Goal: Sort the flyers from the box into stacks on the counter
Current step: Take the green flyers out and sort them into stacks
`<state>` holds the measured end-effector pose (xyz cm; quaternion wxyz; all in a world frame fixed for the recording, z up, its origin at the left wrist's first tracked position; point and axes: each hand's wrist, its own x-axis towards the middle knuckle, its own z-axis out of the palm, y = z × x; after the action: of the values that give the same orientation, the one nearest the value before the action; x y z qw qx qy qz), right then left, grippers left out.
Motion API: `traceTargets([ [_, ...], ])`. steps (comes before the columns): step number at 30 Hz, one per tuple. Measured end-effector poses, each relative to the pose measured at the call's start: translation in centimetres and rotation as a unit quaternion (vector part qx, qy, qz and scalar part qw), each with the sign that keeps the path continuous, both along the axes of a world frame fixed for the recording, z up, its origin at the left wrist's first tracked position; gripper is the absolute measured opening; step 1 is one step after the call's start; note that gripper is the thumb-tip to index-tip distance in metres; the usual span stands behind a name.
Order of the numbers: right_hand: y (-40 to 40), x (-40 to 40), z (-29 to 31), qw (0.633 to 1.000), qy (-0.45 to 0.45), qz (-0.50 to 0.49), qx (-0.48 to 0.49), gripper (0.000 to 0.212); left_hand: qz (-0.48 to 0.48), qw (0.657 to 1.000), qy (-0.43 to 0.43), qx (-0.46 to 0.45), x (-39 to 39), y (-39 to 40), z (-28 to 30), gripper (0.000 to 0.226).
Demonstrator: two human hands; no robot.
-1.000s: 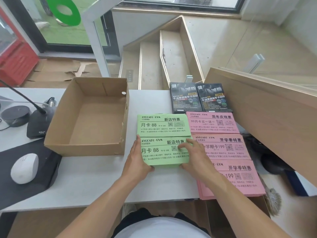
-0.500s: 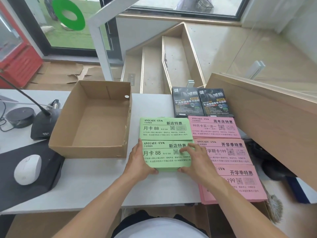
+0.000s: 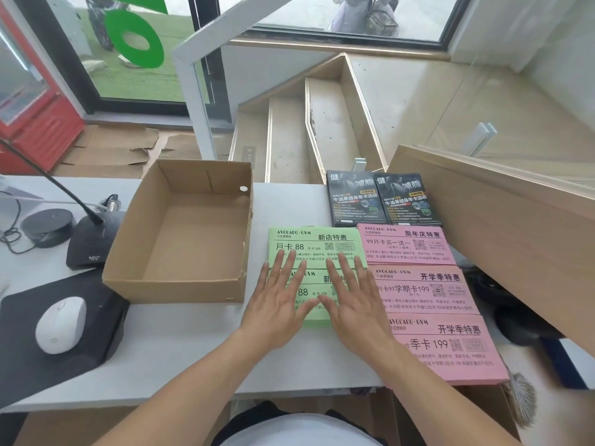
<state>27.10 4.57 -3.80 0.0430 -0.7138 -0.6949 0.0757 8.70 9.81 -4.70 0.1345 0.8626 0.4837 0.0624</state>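
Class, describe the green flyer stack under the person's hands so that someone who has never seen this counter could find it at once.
Start at the open cardboard box on the white counter. Just right of it lie two green stacks, one behind the other; take the nearer green stack. Unlike the farther green stack and the pink stacks beside it, both flat hands cover it.

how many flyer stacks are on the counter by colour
green stacks: 2, far one and near one
pink stacks: 3, far, middle, near
black stacks: 2, left and right
total: 7
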Motion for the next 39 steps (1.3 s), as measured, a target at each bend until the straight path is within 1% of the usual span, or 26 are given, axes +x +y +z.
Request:
traceTargets([
  [2,0.0,0.1,-1.6,1.000,-0.009,-0.006,-0.016,0.064,-0.009,1.000,0.021,0.020,0.1,0.7,-0.5,0.076],
  [5,0.1,0.6,-2.8,0.997,-0.005,-0.032,-0.063,0.062,-0.014,0.999,0.039,-0.011,0.0,1.2,-1.2,0.081],
  [10,0.4,0.5,-2.3,0.997,-0.002,-0.037,-0.074,0.065,-0.015,0.998,0.016,-0.066,-0.4,1.5,-1.9,0.089],
  [16,0.1,0.5,-2.4,0.996,-0.011,-0.039,-0.076,0.067,-0.020,0.997,0.023,-0.068,-0.4,1.4,-1.9,0.089],
  [20,0.2,0.6,-1.9,0.995,0.010,-0.049,-0.085,0.065,-0.023,0.998,0.020,-0.063,-0.5,1.4,-1.4,0.092],
  [21,0.2,0.5,-1.5,0.996,0.013,-0.054,-0.076,0.066,-0.029,0.997,0.004,-0.067,-0.6,1.2,-1.0,0.089],
  [22,0.2,0.3,-1.1,0.997,0.017,-0.060,-0.050,0.068,-0.039,0.996,-0.033,-0.074,-0.8,0.8,-0.4,0.084],
  [23,0.4,-0.2,-0.3,0.997,0.034,-0.067,-0.012,0.069,-0.053,0.991,-0.089,-0.080,-1.0,0.3,0.4,0.079],
  [24,0.7,-1.0,0.6,0.994,0.073,-0.078,0.024,0.070,-0.065,0.983,-0.154,-0.077,-1.4,-0.2,1.3,0.075],
  [26,2.3,-3.1,2.8,0.971,0.203,-0.110,0.057,0.066,-0.064,0.960,-0.267,-0.046,-2.7,-0.8,3.6,0.066],
  [27,3.4,-4.4,3.7,0.955,0.269,-0.118,0.052,0.061,-0.050,0.952,-0.303,-0.019,-3.7,-0.6,4.6,0.063],
  [28,4.5,-5.8,4.4,0.941,0.314,-0.114,0.042,0.056,-0.028,0.944,-0.328,0.017,-4.8,-0.1,5.5,0.059],
  [30,6.5,-8.6,5.7,0.932,0.348,-0.097,0.022,0.053,0.044,0.931,-0.352,0.085,-7.4,1.4,6.5,0.052],
  [31,7.4,-10.0,6.2,0.931,0.353,-0.093,0.010,0.054,0.093,0.929,-0.341,0.109,-8.9,2.4,6.7,0.051],
  [32,8.1,-11.2,6.7,0.931,0.353,-0.093,-0.009,0.056,0.146,0.932,-0.308,0.125,-10.5,3.3,6.5,0.051],
  [33,8.7,-12.3,6.9,0.931,0.351,-0.093,-0.035,0.057,0.201,0.937,-0.257,0.128,-12.3,4.1,6.2,0.055],
  [34,9.1,-13.2,7.0,0.935,0.337,-0.090,-0.069,0.059,0.253,0.939,-0.201,0.121,-14.0,4.7,5.7,0.060],
  [36,9.2,-14.5,6.5,0.947,0.285,-0.075,-0.129,0.063,0.335,0.931,-0.111,0.096,-17.0,5.0,4.4,0.068],
  [37,9.2,-14.9,6.1,0.948,0.273,-0.077,-0.146,0.066,0.355,0.927,-0.086,0.088,-18.0,4.7,3.8,0.065],
  [39,8.9,-15.3,5.3,0.940,0.284,-0.092,-0.163,0.070,0.356,0.927,-0.080,0.088,-19.0,3.8,2.9,0.052],
])
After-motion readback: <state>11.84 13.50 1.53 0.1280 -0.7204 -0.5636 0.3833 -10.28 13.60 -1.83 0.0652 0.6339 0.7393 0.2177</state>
